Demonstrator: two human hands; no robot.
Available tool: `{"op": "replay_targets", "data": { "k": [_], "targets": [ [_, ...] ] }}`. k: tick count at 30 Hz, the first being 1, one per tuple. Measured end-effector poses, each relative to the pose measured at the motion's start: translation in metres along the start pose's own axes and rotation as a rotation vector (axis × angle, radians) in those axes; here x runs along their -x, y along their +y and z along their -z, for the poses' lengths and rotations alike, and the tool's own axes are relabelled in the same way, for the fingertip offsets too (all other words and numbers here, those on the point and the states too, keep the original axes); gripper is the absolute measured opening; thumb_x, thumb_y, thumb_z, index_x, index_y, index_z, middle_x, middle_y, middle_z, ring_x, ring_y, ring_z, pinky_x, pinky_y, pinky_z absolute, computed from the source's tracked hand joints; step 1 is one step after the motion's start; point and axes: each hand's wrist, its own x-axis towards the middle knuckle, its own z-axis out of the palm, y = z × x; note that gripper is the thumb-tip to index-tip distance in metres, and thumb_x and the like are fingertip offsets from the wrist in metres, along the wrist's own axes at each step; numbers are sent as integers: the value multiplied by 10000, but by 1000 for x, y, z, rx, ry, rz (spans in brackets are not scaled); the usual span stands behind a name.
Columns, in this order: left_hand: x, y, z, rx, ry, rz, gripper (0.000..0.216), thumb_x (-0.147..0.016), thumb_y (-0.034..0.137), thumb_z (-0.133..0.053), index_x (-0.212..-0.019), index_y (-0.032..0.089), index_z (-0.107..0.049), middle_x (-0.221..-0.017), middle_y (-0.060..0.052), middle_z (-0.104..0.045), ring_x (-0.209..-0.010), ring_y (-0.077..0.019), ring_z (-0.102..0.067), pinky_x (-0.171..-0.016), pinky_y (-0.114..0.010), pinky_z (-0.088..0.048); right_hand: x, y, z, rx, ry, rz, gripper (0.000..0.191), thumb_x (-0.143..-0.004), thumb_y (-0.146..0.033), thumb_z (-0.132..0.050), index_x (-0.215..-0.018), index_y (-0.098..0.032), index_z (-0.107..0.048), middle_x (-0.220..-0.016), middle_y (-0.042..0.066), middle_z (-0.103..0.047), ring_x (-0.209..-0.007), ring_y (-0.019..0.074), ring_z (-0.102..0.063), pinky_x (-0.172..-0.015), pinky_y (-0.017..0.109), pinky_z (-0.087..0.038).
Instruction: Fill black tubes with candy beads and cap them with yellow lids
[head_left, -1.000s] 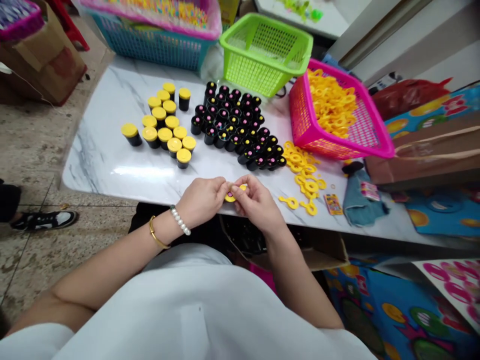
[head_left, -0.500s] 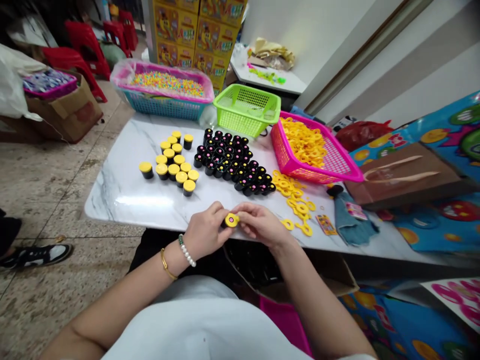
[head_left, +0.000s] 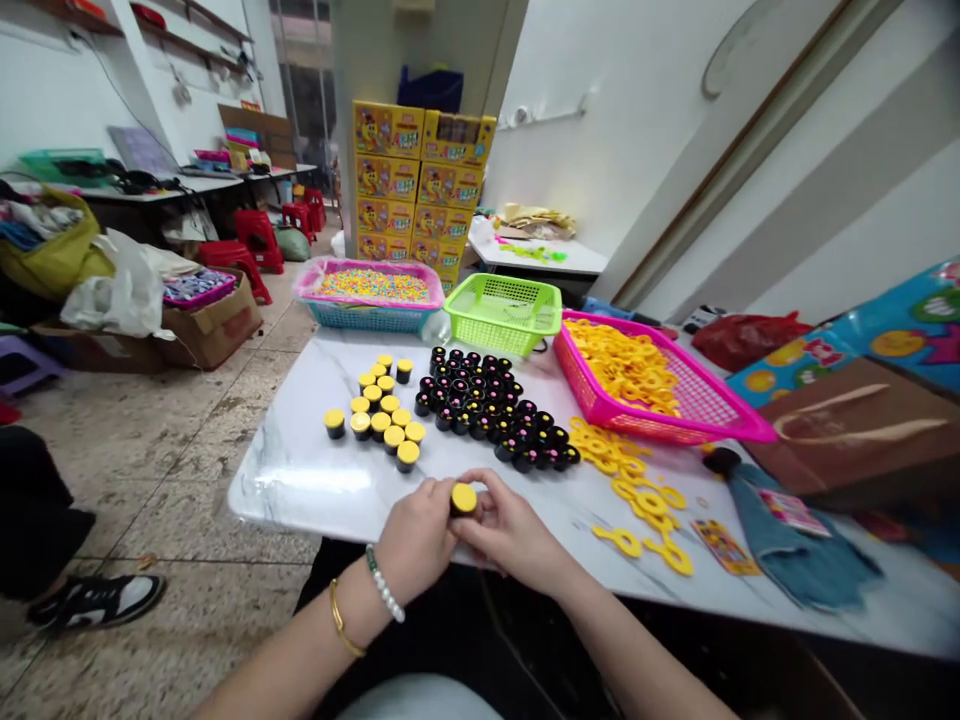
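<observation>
Over the table's front edge, my left hand is closed around a small black cup with a yellow top. The fingers of my right hand curl against the same cup from the other side, and the fingertips are partly hidden. Ahead and to the left stand several similar yellow-topped cups. Beside them is a tight cluster of black cups with pink or yellow dots on top. Loose yellow ring pieces with tabs lie to the right of my right hand.
A pink basket of yellow ring pieces stands at the right, a green basket behind. A blue basket holds colourful beads. Denim cloth and a brown bag lie right. Someone's shoe shows at the left.
The view has tilted up. The cup's top, which showed a pink centre, now looks plain yellow. My right fingers have moved from its edge to around its side.
</observation>
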Motion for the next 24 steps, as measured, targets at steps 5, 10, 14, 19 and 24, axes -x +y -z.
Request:
{"op": "replay_targets", "data": {
  "k": [5,10,14,19,24],
  "targets": [
    [15,-49,25,-59,564,67,607,-823,349,-662,-1328,161,-384,-1262,-186,-513,-1217,-338,-527,-1001,-523,-481,-42,-19,-15,277,61,63,856,-703,-369,-778,-1416,-117,-378,-635,-63,-587,-642,176,-601,-568,260,-396],
    [-4,-104,57,-85,480,271,1227,-663,571,-761,-1510,61,-33,-1568,-335,-141,-1469,-486,-130,-1164,-648,-195,-68,-36,-33,384,106,109,675,-648,-298,-782,-1249,-103,-543,-923,86,-706,-858,259,-637,-651,292,-417],
    [-32,-120,76,6,288,229,1072,-768,474,-642,-1523,59,-5,-1589,-306,-168,-1487,-423,-150,-1186,-606,-171,-80,-46,-45,328,153,141,537,-661,-239,-746,-1160,-146,-572,-1100,114,-705,-988,282,-645,-768,319,-455],
    [-51,-119,81,32,211,207,823,-791,283,-497,-1521,74,-177,-1543,-243,-355,-1463,-390,-269,-1177,-596,-221,-93,-49,-55,394,209,130,527,-660,-258,-750,-1145,-138,-585,-1085,135,-706,-982,302,-656,-741,319,-469],
    [-66,-120,77,13,264,219,768,-776,223,-445,-1504,88,-240,-1511,-201,-430,-1418,-359,-373,-1175,-567,-263,-114,-55,-63,489,223,210,377,-702,-279,-744,-1053,-162,-667,-1046,113,-700,-916,277,-673,-753,314,-485]
  ]
}}
